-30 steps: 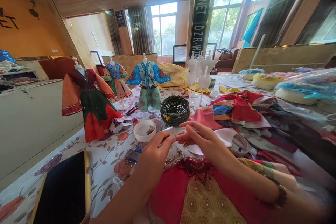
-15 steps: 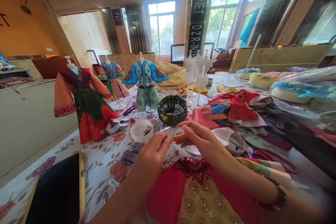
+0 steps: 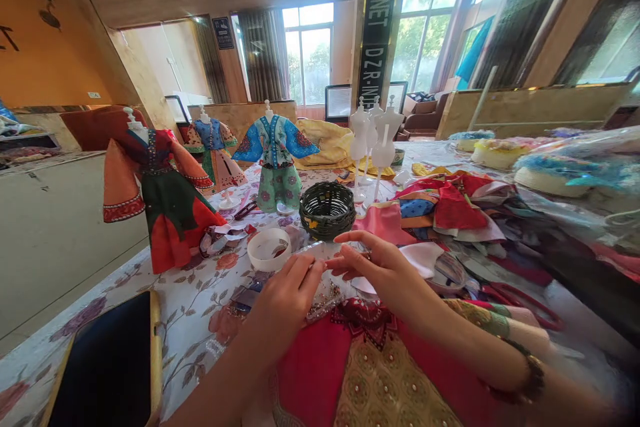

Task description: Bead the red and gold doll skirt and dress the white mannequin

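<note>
Centre of frame: L hand and R hand w/ fingertips nearly meeting. L fingers bent & drawn together; R fingers extended, index raised; can't tell whether either grips anything small. Just below: loose beads, next to red-and-gold garment lying flat at bottom ctr. Above hands: dark woven basket; to its lower L, white ring-shaped dish. Lower L: phone on flower-patterned worktop. Upper R of basket: bare white mannequins.
</note>
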Demonstrator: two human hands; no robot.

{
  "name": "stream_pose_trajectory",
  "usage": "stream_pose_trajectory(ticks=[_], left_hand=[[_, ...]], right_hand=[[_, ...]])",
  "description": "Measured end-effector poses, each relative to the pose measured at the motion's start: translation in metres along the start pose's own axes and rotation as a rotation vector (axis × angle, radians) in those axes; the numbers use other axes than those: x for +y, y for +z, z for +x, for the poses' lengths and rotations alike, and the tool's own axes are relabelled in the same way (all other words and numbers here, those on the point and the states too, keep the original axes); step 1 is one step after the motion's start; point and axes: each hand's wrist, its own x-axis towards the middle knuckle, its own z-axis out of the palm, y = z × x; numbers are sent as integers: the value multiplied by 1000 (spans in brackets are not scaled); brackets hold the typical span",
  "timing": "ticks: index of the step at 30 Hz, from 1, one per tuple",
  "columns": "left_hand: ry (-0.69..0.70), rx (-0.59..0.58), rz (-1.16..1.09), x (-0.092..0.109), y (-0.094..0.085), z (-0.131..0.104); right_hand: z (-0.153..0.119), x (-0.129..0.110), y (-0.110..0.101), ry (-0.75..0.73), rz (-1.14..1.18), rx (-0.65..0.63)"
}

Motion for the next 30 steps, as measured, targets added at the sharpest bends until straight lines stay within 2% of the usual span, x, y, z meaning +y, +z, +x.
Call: stream_pose_trajectory(ticks=[5,12,15,21,30], left_hand=[[25,-45,-13,-1,-4,1],[50,47,-29,1,1,-2],[71,130,-26,2,2,-2],[90,46,-7,2,-5,1],[123,85,28,4,-7,1]], right_hand=[[-1,-3,-1,18,-26,0],[-1,-3,-3,71,50,-13],[-1,-5,-4,82,42,-14],[-3,-7,-2,68,33,-4],[-3,-5,-2,19,-4,13]])
